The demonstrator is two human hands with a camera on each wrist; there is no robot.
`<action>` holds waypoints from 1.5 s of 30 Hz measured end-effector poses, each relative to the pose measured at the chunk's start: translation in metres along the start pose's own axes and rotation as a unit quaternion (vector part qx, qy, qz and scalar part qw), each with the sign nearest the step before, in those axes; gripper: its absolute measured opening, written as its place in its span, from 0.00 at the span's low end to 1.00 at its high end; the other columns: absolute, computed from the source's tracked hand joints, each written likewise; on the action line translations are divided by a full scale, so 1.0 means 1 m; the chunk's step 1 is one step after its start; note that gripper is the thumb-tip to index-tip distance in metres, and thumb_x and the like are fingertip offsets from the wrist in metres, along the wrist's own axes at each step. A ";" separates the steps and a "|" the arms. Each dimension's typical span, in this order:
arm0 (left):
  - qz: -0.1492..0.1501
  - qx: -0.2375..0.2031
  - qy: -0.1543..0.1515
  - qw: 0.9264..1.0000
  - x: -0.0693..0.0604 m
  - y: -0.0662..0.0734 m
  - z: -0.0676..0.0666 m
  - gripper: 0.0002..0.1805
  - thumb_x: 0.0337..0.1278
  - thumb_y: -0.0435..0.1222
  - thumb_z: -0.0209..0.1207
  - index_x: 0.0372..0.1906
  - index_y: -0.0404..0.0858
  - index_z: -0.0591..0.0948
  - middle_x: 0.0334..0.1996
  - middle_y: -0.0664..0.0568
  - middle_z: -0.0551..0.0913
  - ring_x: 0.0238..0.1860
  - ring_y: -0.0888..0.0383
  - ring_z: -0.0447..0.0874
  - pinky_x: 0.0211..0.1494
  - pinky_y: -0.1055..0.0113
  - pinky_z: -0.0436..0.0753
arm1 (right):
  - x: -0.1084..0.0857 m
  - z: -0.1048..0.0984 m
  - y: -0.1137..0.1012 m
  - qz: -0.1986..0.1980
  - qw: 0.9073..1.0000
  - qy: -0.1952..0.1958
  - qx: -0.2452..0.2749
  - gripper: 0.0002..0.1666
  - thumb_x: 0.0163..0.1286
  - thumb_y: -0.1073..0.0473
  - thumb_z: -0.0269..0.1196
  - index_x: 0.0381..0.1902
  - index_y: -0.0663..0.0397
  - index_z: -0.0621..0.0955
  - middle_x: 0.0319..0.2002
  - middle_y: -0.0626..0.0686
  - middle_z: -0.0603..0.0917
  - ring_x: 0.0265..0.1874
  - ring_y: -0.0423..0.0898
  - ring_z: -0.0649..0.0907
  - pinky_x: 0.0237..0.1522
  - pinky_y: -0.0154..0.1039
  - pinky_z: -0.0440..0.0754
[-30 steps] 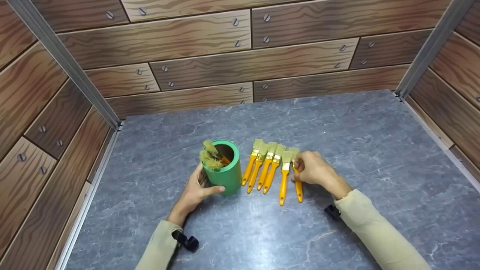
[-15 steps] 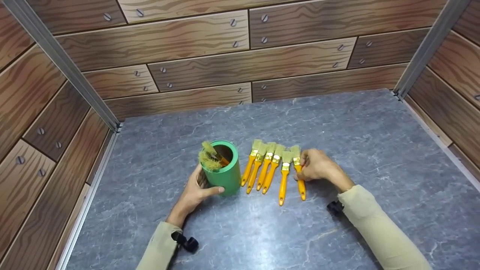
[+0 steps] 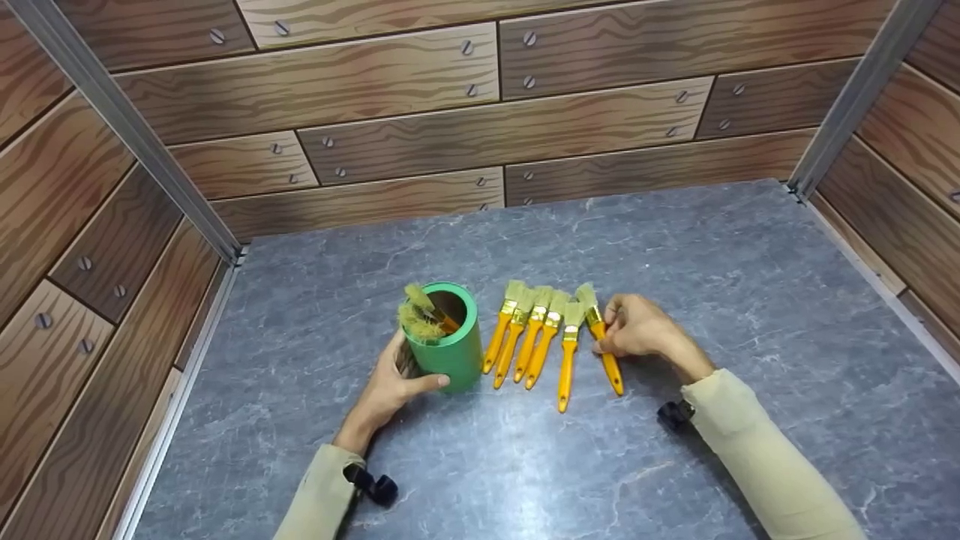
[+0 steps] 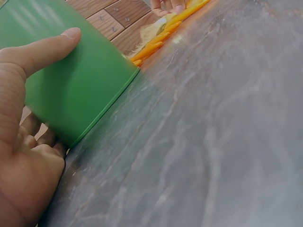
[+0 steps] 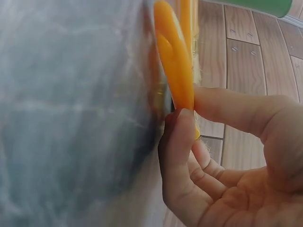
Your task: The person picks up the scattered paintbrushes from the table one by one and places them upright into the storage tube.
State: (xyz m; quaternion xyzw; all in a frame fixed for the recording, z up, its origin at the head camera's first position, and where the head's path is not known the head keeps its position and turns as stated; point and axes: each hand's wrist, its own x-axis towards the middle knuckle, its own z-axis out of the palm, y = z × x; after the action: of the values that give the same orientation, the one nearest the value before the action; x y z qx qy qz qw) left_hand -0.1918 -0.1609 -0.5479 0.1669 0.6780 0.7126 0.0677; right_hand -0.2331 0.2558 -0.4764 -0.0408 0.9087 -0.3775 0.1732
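A green cylindrical can (image 3: 454, 360) stands upright on the table, and my left hand (image 3: 390, 381) grips its side, thumb across the front, fingers behind. Inside the can, brushes with frayed bristles (image 3: 421, 324) lean over the left rim. To the right of the can lies a row of flat paintbrushes (image 3: 534, 337) with orange handles and pale bristles pointing away. My right hand (image 3: 637, 328) pinches the rightmost paintbrush (image 3: 611, 367) by its handle between thumb and fingers. In the right wrist view this orange handle (image 5: 175, 61) sits between the fingertips.
The grey marbled table (image 3: 315, 285) is bounded by wood-plank panels (image 3: 405, 150) at the back and both sides. Metal posts (image 3: 847, 105) stand at the rear corners. Black wrist cameras (image 3: 371, 484) are strapped at the sleeves.
My right hand has moved slightly right, and the rightmost paintbrush has turned, its handle end swinging right, away from its neighbour. The left hand and the can have stayed in place.
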 end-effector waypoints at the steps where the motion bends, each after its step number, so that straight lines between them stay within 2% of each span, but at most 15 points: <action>1: -0.001 0.001 0.000 1.000 0.000 0.000 0.000 0.60 0.51 0.29 0.80 0.85 0.51 0.59 0.80 0.51 0.70 0.83 0.53 0.63 0.86 0.61 0.62 | 0.000 -0.002 0.000 0.002 1.000 -0.002 0.004 0.25 0.56 0.62 0.80 0.41 0.59 0.74 0.23 0.46 0.82 0.23 0.40 0.79 0.27 0.33 0.78; 7: -0.008 0.005 0.005 1.000 0.000 -0.002 -0.001 0.59 0.51 0.29 0.80 0.85 0.53 0.60 0.79 0.53 0.70 0.82 0.55 0.64 0.86 0.61 0.63 | -0.004 -0.012 -0.005 0.010 0.999 -0.004 0.051 0.25 0.60 0.64 0.79 0.45 0.61 0.74 0.27 0.49 0.85 0.25 0.41 0.83 0.30 0.33 0.85; 11: 0.000 0.008 0.001 1.000 0.000 -0.002 -0.002 0.60 0.51 0.29 0.80 0.86 0.51 0.59 0.80 0.51 0.69 0.83 0.52 0.63 0.86 0.61 0.63 | -0.008 -0.017 -0.011 0.007 0.997 0.009 0.079 0.26 0.62 0.66 0.78 0.48 0.63 0.74 0.31 0.52 0.84 0.27 0.44 0.84 0.35 0.40 0.91; 14: -0.001 0.012 -0.001 1.000 -0.001 -0.002 -0.003 0.61 0.52 0.29 0.80 0.86 0.51 0.57 0.81 0.51 0.68 0.83 0.52 0.62 0.87 0.60 0.62 | -0.012 -0.019 -0.018 -0.013 0.995 0.013 0.095 0.25 0.63 0.67 0.78 0.50 0.66 0.75 0.35 0.55 0.84 0.29 0.45 0.84 0.38 0.46 0.93; 16: -0.002 0.012 0.000 1.000 -0.001 -0.002 -0.004 0.61 0.52 0.29 0.80 0.86 0.51 0.57 0.81 0.51 0.67 0.84 0.52 0.61 0.87 0.58 0.61 | -0.014 -0.020 -0.023 -0.032 0.995 0.018 0.096 0.24 0.64 0.66 0.77 0.51 0.68 0.77 0.37 0.56 0.84 0.29 0.46 0.84 0.38 0.46 0.93; 20: -0.003 0.009 0.002 1.000 -0.002 -0.001 -0.004 0.60 0.52 0.30 0.80 0.86 0.52 0.57 0.81 0.52 0.67 0.84 0.52 0.61 0.88 0.56 0.61 | -0.020 -0.023 -0.034 -0.064 0.994 0.037 0.078 0.22 0.66 0.63 0.77 0.51 0.67 0.80 0.41 0.58 0.84 0.34 0.47 0.83 0.34 0.40 0.90; 23: 0.001 0.007 0.000 1.000 -0.002 -0.002 -0.004 0.59 0.53 0.30 0.80 0.86 0.52 0.58 0.81 0.51 0.68 0.83 0.52 0.62 0.87 0.58 0.62 | -0.024 -0.024 -0.043 -0.089 0.992 0.060 0.066 0.18 0.67 0.62 0.76 0.50 0.65 0.83 0.42 0.58 0.85 0.39 0.50 0.84 0.36 0.37 0.88; 29: 0.001 0.004 0.001 1.000 -0.004 -0.004 -0.003 0.59 0.51 0.28 0.80 0.85 0.49 0.59 0.80 0.50 0.69 0.83 0.52 0.63 0.85 0.64 0.64 | -0.030 -0.021 -0.064 -0.136 0.980 0.086 0.120 0.15 0.69 0.63 0.76 0.49 0.65 0.84 0.44 0.60 0.85 0.44 0.55 0.91 0.45 0.43 0.94; 34: 0.001 0.004 0.004 1.000 -0.003 -0.002 -0.003 0.58 0.51 0.27 0.79 0.85 0.49 0.60 0.79 0.50 0.70 0.82 0.52 0.64 0.86 0.62 0.64 | -0.034 -0.019 -0.084 -0.161 0.968 0.090 0.173 0.16 0.70 0.66 0.74 0.52 0.67 0.84 0.46 0.63 0.87 0.45 0.54 0.93 0.46 0.41 0.94; 45: 0.000 0.007 -0.004 1.000 0.001 -0.001 -0.002 0.58 0.53 0.29 0.79 0.85 0.51 0.60 0.79 0.51 0.71 0.82 0.52 0.65 0.85 0.60 0.65 | -0.031 -0.007 -0.121 -0.228 0.945 0.101 0.212 0.13 0.73 0.70 0.69 0.53 0.71 0.85 0.46 0.67 0.90 0.42 0.52 0.92 0.48 0.39 0.93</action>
State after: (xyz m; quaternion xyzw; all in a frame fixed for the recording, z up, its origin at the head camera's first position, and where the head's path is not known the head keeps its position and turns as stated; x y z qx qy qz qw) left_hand -0.1934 -0.1622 -0.5492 0.1702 0.6824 0.7074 0.0697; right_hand -0.2129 0.1805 -0.3778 -0.1708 0.7867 -0.5932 -0.0054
